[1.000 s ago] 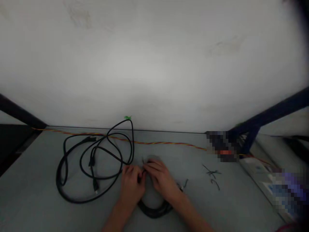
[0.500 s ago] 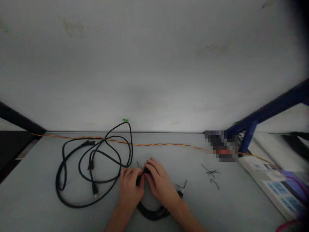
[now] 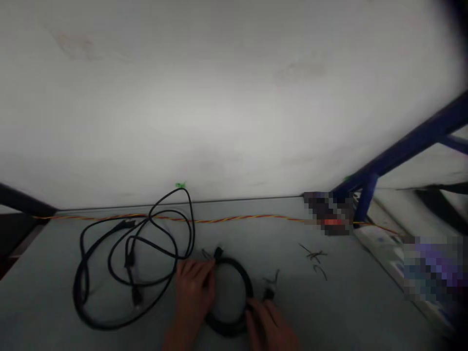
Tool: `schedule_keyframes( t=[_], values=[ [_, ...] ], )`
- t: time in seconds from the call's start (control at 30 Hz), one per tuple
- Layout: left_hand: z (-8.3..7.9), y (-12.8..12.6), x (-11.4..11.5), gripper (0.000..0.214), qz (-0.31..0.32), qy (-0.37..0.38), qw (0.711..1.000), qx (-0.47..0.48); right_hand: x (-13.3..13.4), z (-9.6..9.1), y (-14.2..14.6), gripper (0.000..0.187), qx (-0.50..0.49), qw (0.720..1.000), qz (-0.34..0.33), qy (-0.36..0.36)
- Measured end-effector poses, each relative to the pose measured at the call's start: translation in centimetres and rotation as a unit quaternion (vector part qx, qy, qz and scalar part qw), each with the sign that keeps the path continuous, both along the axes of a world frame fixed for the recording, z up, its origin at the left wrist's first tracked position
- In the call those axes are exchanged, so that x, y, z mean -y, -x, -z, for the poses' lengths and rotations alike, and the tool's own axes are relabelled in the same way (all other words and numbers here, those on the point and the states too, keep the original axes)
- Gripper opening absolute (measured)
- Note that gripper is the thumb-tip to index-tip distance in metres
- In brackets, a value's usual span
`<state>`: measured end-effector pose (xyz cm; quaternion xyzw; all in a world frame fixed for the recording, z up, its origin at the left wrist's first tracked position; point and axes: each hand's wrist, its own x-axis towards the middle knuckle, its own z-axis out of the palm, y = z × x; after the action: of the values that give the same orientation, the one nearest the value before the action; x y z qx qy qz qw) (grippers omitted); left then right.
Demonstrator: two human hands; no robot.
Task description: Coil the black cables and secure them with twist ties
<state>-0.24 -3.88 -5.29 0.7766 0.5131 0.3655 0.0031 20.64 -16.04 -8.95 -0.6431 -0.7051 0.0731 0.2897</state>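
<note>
A black cable wound into a small ring (image 3: 245, 278) lies on the grey tabletop between my hands. My left hand (image 3: 195, 287) is closed around its left side, fingers curled and knuckles up. At the ring's lower right my right hand (image 3: 269, 321) closes its thumb and fingers on the cable, slightly blurred. One black plug (image 3: 218, 252) sticks out at the top of the ring, beside a thin wire tie (image 3: 205, 254). Another black connector (image 3: 269, 294) lies just above my right hand, with a loose tie (image 3: 272, 279) near it.
Larger loose black cables (image 3: 78, 282) with connectors spread over the left of the table. A twisted red-yellow wire (image 3: 234, 217) crosses the back, before a pale wall. Several dark ties (image 3: 314, 254) lie on the right. A blue metal bracket (image 3: 369, 187) stands at the right edge.
My right hand has moved from the top of the coil down to its lower right, uncovering the ring and plug. My left hand stays on the left side. The view has tilted slightly.
</note>
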Motion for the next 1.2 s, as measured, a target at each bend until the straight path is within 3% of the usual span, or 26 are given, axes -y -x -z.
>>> schedule_keyframes(
  t=[0.17,0.33,0.5,0.67,0.8,0.9,1.07,1.2],
  values=[
    [0.1,0.1,-0.1,0.020,0.015,-0.006,1.000,-0.014,-3.1,-1.5,1.4,0.028,-0.116,0.991,0.035,-0.048],
    [0.2,0.3,-0.1,0.022,0.018,-0.014,0.999,-0.033,-6.2,-2.2,3.6,0.052,-0.137,0.987,0.077,-0.025],
    [0.2,0.4,0.0,0.022,0.014,-0.012,0.999,-0.041,-5.4,-1.5,3.4,0.053,-0.117,0.990,0.065,-0.042],
    [0.7,-0.2,0.5,0.024,-0.014,0.022,0.999,-0.027,-3.3,-1.1,2.0,0.051,-0.124,0.989,-0.057,-0.055],
    [1.0,-1.0,0.9,0.027,-0.042,0.036,0.998,-0.011,-3.4,-2.4,1.4,0.061,-0.150,0.968,-0.185,0.076],
    [1.1,-1.3,1.0,0.026,-0.048,0.037,0.998,-0.004,-3.7,-3.3,1.2,0.050,-0.128,0.941,-0.260,0.173],
    [1.0,-1.5,0.9,0.025,-0.049,0.031,0.998,0.023,-4.0,-3.4,0.9,0.019,-0.041,0.931,-0.297,0.208],
    [0.9,-1.6,1.2,0.028,-0.046,0.021,0.998,0.039,-4.5,-3.2,0.7,0.013,-0.029,0.927,-0.325,0.186]
  ],
)
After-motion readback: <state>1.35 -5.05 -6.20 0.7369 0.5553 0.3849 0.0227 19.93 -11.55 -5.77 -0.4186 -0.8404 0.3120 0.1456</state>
